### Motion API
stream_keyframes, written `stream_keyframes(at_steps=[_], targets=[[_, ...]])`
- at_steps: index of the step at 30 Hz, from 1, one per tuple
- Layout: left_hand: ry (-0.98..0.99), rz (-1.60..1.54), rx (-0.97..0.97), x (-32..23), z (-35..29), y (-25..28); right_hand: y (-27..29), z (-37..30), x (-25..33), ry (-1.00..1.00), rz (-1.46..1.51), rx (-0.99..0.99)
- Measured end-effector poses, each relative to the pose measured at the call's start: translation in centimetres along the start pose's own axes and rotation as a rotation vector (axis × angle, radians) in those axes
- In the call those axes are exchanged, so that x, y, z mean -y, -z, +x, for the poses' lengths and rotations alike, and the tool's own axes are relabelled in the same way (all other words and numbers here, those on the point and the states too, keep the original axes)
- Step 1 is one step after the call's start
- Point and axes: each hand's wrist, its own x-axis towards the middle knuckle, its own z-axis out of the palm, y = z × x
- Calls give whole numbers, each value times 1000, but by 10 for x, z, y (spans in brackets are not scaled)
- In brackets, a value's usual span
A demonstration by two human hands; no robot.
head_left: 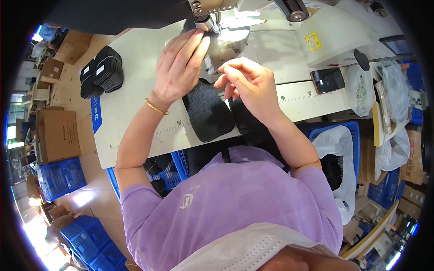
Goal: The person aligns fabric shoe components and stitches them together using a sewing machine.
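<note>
My left hand (178, 67) reaches up to the sewing machine's needle area (217, 29), its fingers stretched out side by side. Its fingertips rest by a bit of black material under the machine head; the thumb is hidden. To the right, my right hand (251, 88) hovers over the table with fingers curled and thumb and forefinger close together. Whatever they may pinch is too small to make out. Below and between the hands lies a black rounded fabric pad (208, 113) at the table's front edge. A second black piece (246, 119) lies beside it, partly under my right forearm.
Bundled stacks of black pads (101, 72) stand at the left of the white table (135, 58). A phone (328, 80) and a plastic bag (360, 92) lie at the right. Blue crates (357, 149) flank my lap below the edge; cartons (58, 135) stand on the left floor.
</note>
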Motion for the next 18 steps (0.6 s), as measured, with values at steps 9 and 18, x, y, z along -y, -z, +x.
stream_keyframes(at_steps=[9, 18], targets=[[108, -104, 293, 33, -12, 21, -11, 5, -11, 97, 24, -13], [135, -18, 270, -33, 34, 49, -21, -9, -6, 96, -164, -16]])
